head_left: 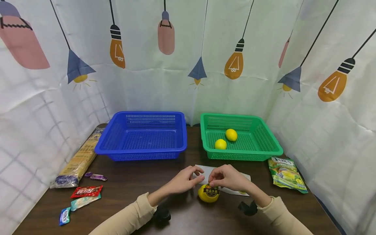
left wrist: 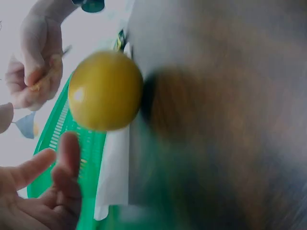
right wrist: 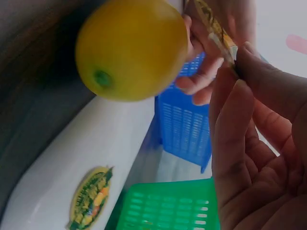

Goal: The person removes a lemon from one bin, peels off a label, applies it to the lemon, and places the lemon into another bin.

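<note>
A yellow lemon (head_left: pixel 205 198) sits on the table between my two hands. My right hand (head_left: pixel 230 178) pinches a black-and-gold sticker (right wrist: pixel 211 20) between thumb and forefinger, and the sticker overlaps the lemon's top in the head view. Left of the lemon, my left hand (head_left: pixel 185 180) holds nothing, its fingers spread and slightly bent; they are apart from the fruit in the left wrist view. Just behind the lemon lies a white sticker sheet (head_left: pixel 205 170), partly covered by my right hand. Another oval sticker (right wrist: pixel 91 199) with a fruit picture remains on the sheet.
A green basket (head_left: pixel 243 156) holding two lemons (head_left: pixel 231 134) stands behind the sheet. Left of it is a blue basket (head_left: pixel 144 156). A FOX'S candy bag (head_left: pixel 288 174) lies at right; a long yellow package (head_left: pixel 79 156) and several small wrapped snacks (head_left: pixel 86 192) lie at left.
</note>
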Demonstrator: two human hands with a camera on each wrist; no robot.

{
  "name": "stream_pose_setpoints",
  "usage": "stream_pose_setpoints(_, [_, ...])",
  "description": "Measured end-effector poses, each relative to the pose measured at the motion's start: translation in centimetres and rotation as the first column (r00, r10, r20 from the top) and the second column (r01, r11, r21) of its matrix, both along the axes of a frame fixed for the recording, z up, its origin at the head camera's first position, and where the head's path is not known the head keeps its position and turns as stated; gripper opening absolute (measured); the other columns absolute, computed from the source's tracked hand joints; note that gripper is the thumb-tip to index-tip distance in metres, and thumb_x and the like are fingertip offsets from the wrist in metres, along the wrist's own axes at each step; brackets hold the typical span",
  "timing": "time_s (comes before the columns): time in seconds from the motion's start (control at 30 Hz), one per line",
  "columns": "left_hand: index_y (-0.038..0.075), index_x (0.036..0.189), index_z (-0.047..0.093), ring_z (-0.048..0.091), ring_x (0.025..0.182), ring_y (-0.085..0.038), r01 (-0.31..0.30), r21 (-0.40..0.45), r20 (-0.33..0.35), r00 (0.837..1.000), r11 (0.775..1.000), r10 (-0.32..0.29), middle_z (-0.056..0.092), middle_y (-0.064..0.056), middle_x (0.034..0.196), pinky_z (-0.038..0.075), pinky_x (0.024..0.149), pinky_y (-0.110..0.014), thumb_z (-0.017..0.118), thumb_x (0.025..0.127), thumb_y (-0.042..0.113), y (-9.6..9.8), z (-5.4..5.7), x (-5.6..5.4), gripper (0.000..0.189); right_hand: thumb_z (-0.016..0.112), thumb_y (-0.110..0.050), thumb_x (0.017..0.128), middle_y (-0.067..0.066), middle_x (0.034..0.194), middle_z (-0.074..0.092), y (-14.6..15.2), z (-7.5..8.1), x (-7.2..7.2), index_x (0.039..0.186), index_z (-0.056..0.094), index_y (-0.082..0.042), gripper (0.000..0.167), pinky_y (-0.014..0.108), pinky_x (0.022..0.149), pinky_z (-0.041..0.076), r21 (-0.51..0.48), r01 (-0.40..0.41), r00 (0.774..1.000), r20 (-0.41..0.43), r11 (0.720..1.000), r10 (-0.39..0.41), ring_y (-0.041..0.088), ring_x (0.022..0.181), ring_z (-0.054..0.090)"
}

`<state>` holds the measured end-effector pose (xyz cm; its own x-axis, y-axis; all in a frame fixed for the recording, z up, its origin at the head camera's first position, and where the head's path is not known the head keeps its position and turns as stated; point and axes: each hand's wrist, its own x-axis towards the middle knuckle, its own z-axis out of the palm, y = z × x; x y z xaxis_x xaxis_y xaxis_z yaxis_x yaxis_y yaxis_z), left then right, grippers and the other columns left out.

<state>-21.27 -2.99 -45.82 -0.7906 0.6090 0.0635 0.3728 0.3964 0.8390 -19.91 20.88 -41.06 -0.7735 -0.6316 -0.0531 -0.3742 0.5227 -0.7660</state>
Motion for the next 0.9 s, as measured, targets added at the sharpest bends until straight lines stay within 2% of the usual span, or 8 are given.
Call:
stream_pose_setpoints(0.1, [0.008, 0.13, 0.058, 0.068, 0.066, -0.016, 0.053, 0.013, 0.134, 0.989, 0.999, -0.054, 0.065, -0.014, 0.115, 0.052, 0.064, -0.023, 0.051, 0.102, 0.043, 0.2, -0.2, 0.5, 0.046, 0.075, -0.025, 0.088, 0.002, 0.082, 0.074, 0.1, -0.4, 0.1, 0.089, 0.073, -0.016, 0.009, 0.019, 0.06, 0.053, 0.004, 0.012, 1.0, -0.017, 1.0, -0.012, 0.003, 0.066, 0.058])
stream_pose_setpoints(0.23, [0.013, 0.13, 0.057, 0.069, 0.065, -0.017, 0.088, 0.05, 0.286, 0.953, 0.995, -0.098, 0.067, -0.008, 0.111, 0.053, 0.055, -0.026, 0.052, 0.101, 0.046, 0.4, -0.6, 1.1, 0.044, 0.076, -0.027, 0.087, -0.002, 0.082, 0.074, -0.1, -0.8, 0.2, 0.089, 0.074, -0.018, 0.009, 0.018, 0.064, 0.052, 0.017, 0.008, 0.998, -0.069, 1.0, -0.006, -0.003, 0.07, 0.058])
stream_pose_setpoints(0.33, [0.018, 0.131, 0.057, 0.068, 0.064, -0.015, 0.099, 0.073, 0.36, 0.925, 0.992, -0.119, 0.068, -0.006, 0.115, 0.052, 0.052, -0.027, 0.052, 0.101, 0.046, 0.6, -0.9, 1.4, 0.041, 0.077, -0.029, 0.086, -0.006, 0.081, 0.073, -0.3, -1.2, 0.3, 0.088, 0.074, -0.02, 0.009, 0.016, 0.062, 0.05, 0.046, 0.017, 0.992, -0.128, 0.999, -0.011, -0.004, 0.069, 0.055])
stream_pose_setpoints(0.47, [0.02, 0.132, 0.056, 0.067, 0.063, -0.013, 0.105, 0.098, 0.41, 0.902, 0.99, -0.137, 0.066, -0.005, 0.12, 0.051, 0.05, -0.024, 0.054, 0.101, 0.043, 0.8, -1.3, 1.5, 0.039, 0.077, -0.029, 0.085, -0.009, 0.084, 0.075, -0.6, -1.9, 0.4, 0.089, 0.076, -0.021, 0.008, 0.015, 0.063, 0.048, 0.086, 0.035, 0.977, -0.211, 0.996, -0.017, -0.006, 0.07, 0.054])
stream_pose_setpoints(0.67, [0.015, 0.138, 0.052, 0.068, 0.068, -0.013, 0.117, 0.152, 0.467, 0.867, 0.981, -0.175, 0.063, -0.005, 0.114, 0.052, 0.053, -0.022, 0.055, 0.102, 0.039, 0.9, -1.8, 1.8, 0.044, 0.075, -0.029, 0.088, -0.009, 0.092, 0.077, -0.4, -2.8, 0.4, 0.098, 0.078, -0.021, 0.013, 0.019, 0.072, 0.053, 0.062, 0.04, 0.972, -0.235, 0.997, -0.025, -0.006, 0.08, 0.06])
stream_pose_setpoints(0.77, [0.013, 0.139, 0.05, 0.069, 0.07, -0.013, 0.118, 0.177, 0.481, 0.856, 0.977, -0.191, 0.065, -0.007, 0.11, 0.054, 0.056, -0.022, 0.053, 0.102, 0.038, 0.9, -1.9, 1.9, 0.045, 0.073, -0.033, 0.09, -0.007, 0.095, 0.078, -0.1, -3.1, 0.4, 0.103, 0.076, -0.021, 0.018, 0.021, 0.074, 0.055, 0.033, 0.039, 0.978, -0.209, 0.999, -0.032, -0.005, 0.083, 0.063])
stream_pose_setpoints(0.9, [0.011, 0.138, 0.051, 0.069, 0.071, -0.014, 0.11, 0.192, 0.49, 0.85, 0.975, -0.193, 0.066, -0.008, 0.108, 0.055, 0.057, -0.023, 0.053, 0.103, 0.038, 1.0, -1.9, 2.0, 0.045, 0.069, -0.038, 0.092, -0.004, 0.105, 0.076, 0.3, -3.5, 0.6, 0.11, 0.073, -0.022, 0.024, 0.022, 0.079, 0.057, 0.012, 0.05, 0.995, -0.087, 0.999, -0.049, 0.001, 0.092, 0.068])
